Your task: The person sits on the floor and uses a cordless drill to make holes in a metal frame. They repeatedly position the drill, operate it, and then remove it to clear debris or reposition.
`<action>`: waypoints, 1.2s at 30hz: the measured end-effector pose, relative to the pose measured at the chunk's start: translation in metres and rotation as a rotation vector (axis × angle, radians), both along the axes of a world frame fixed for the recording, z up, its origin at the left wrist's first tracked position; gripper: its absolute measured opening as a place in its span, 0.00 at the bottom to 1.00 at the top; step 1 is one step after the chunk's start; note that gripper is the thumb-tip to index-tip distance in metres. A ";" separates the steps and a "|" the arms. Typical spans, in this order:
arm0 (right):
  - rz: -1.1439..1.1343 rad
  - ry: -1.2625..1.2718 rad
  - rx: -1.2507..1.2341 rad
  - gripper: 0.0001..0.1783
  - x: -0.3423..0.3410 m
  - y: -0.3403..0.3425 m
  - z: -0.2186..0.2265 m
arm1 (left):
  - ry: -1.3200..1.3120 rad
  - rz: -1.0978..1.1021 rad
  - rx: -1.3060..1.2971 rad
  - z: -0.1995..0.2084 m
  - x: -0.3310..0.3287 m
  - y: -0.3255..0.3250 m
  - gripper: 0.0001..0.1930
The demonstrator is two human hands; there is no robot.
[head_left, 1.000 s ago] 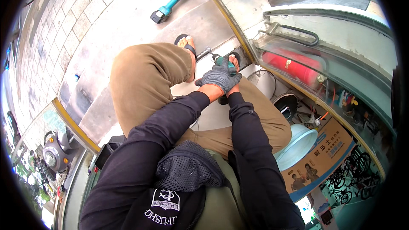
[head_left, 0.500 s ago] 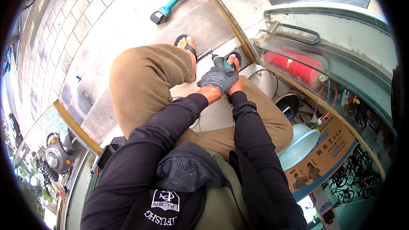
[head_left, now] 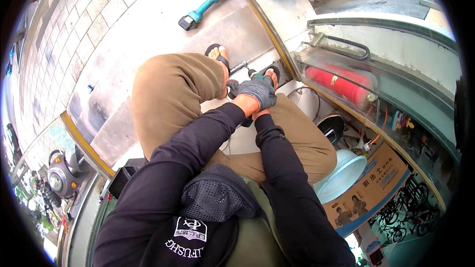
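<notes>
Both my hands wear grey knit gloves and are closed together around a green and black power drill (head_left: 255, 75), low between my knees. My left hand (head_left: 253, 90) lies over the tool, its thumb out to the left. My right hand (head_left: 267, 101) is partly hidden under the left one, by the drill's grip. A black part of the tool shows below my wrists. Just beyond the drill's front end is a silver metal rod (head_left: 238, 67); I cannot tell whether it is joined to the drill. My sandalled feet stand on either side of the rod.
A teal cordless angle grinder (head_left: 205, 6) lies on the stone step ahead. Yellow-edged glass door frames (head_left: 262, 20) stand at both sides. Behind the right glass are a red cylinder (head_left: 341, 81), a pale blue basin (head_left: 341, 175) and a printed cardboard box (head_left: 371, 188). A cable (head_left: 316, 100) loops beside my right foot.
My hands have drawn slightly nearer to me and turned a little. The left thumb and a black part of the drill below my wrists now show. The view has shifted slightly.
</notes>
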State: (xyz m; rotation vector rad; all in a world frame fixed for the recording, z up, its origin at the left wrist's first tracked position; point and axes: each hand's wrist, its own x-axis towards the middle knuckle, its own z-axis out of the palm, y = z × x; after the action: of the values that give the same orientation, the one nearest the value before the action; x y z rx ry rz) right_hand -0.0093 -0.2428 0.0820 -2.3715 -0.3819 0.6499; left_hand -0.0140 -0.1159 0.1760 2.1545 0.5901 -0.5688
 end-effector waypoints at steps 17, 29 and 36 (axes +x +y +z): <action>0.244 -0.108 -0.061 0.48 0.042 -0.028 -0.019 | 0.081 0.247 -0.324 0.059 0.009 0.025 0.43; 1.520 -0.602 -0.454 0.11 0.131 0.050 0.105 | 0.224 0.545 -0.453 0.018 -0.031 -0.027 0.40; 1.574 -0.487 -0.591 0.14 0.134 0.065 0.114 | 0.187 0.616 -0.440 0.036 -0.032 -0.018 0.45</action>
State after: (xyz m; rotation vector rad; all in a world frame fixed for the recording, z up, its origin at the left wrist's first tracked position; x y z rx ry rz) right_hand 0.1249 -0.1775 0.1959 -2.2756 -2.6710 0.8327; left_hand -0.0459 -0.1342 0.2121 1.4158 1.0676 -0.4970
